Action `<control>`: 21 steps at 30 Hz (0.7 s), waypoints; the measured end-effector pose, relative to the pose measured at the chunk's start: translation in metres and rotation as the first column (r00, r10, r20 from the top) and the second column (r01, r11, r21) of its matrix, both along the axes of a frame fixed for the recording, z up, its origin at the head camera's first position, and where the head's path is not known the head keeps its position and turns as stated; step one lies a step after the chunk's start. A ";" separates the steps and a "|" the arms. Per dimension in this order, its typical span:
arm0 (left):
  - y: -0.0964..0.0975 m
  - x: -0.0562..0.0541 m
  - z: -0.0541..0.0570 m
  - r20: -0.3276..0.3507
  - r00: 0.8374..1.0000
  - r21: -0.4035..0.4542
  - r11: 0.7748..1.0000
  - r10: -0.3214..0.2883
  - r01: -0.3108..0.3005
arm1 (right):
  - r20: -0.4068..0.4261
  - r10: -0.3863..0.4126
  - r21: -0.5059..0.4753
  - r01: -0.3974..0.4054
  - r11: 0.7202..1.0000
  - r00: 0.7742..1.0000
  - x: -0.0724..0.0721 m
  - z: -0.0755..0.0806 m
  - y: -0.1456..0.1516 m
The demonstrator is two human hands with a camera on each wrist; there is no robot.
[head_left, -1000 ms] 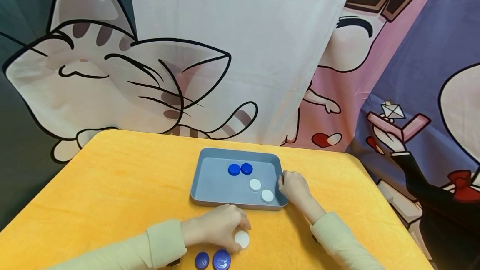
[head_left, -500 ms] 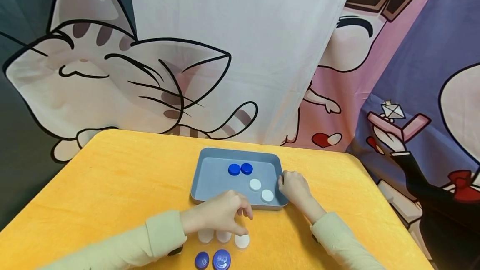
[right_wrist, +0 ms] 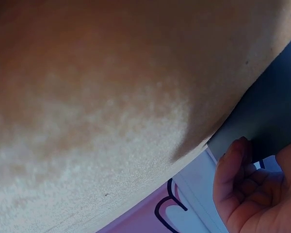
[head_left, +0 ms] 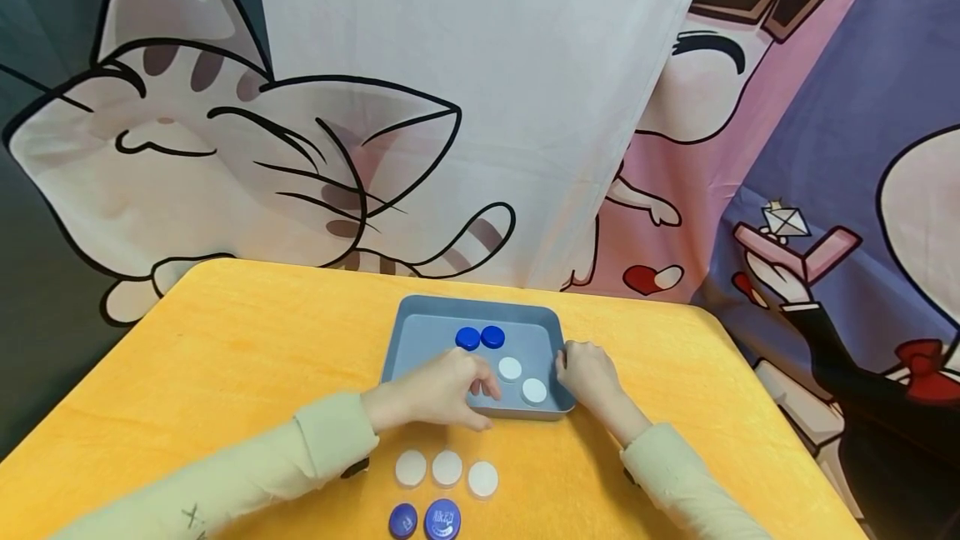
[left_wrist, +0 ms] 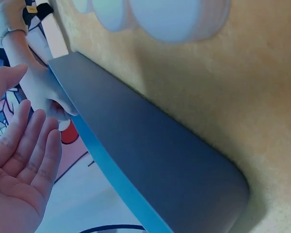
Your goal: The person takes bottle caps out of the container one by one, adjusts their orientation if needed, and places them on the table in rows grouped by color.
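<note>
My left hand (head_left: 437, 388) hovers over the front edge of the blue-grey tray (head_left: 420, 357), holding nothing, with thumb and fingers spread apart. Its palm and relaxed fingers (left_wrist: 31, 165) show beside the tray's outer wall (left_wrist: 150, 141) in the left wrist view. With curled fingers, my right hand (head_left: 592, 375) grips the tray's right rim. Inside the tray lie two blue caps (head_left: 480, 337) side by side, and two white caps (head_left: 522, 380) nearer my right hand. On the table in front, three white caps (head_left: 447, 468) form a row above two blue caps (head_left: 443, 519), one bearing lettering.
A yellow cloth (head_left: 262, 348) covers the table, whose far edge meets a hanging curtain (head_left: 480, 107) printed with a cartoon cat and figures. The tray's raised walls stand between the loose caps and those inside.
My left hand has let go of a white cap at the right end of the row, then risen and moved away toward the tray. The right hand stays at the rim.
</note>
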State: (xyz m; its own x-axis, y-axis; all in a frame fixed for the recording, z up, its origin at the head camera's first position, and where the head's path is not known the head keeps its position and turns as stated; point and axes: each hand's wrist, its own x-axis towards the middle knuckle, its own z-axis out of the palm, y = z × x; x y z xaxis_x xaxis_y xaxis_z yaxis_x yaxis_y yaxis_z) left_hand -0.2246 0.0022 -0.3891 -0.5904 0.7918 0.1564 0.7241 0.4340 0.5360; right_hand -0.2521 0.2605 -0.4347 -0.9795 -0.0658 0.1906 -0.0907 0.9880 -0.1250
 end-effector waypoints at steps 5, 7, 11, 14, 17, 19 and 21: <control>0.000 -0.008 -0.003 -0.005 1.000 0.021 1.000 0.015 -0.015 | -0.008 0.007 -0.001 -0.007 1.000 1.000 0.000 0.000 0.000; 0.000 -0.011 -0.004 -0.009 1.000 0.031 0.999 0.020 -0.020 | -0.014 0.014 0.000 -0.014 1.000 1.000 0.001 0.000 0.000; 0.001 -0.017 -0.004 -0.014 0.999 0.039 0.999 0.031 -0.031 | -0.013 0.015 -0.002 -0.015 1.000 1.000 0.001 0.000 0.000; 0.001 -0.020 -0.004 -0.023 0.999 0.034 0.999 0.036 -0.036 | 0.003 0.008 -0.009 -0.008 1.000 1.000 0.001 0.001 0.000; 0.001 -0.024 -0.005 -0.034 0.999 0.027 0.999 0.037 -0.036 | 0.014 0.003 -0.013 -0.003 1.000 1.000 0.001 0.002 -0.001; 0.000 -0.026 -0.006 -0.026 0.999 0.025 0.999 0.039 -0.038 | 0.017 0.001 -0.012 -0.001 1.000 1.000 0.001 0.002 -0.001; 0.000 -0.030 -0.008 -0.018 0.999 0.025 0.999 0.045 -0.044 | 0.015 0.002 -0.014 -0.001 1.000 1.000 0.001 0.002 -0.001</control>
State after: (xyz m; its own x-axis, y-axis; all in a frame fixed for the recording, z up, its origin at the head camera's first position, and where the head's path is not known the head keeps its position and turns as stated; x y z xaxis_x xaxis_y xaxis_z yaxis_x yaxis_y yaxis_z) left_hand -0.2543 0.0019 -0.3974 -0.6219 0.7605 0.1866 0.7142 0.4531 0.5335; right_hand -0.2508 0.2599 -0.4325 -0.9822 -0.0648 0.1763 -0.0901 0.9860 -0.1400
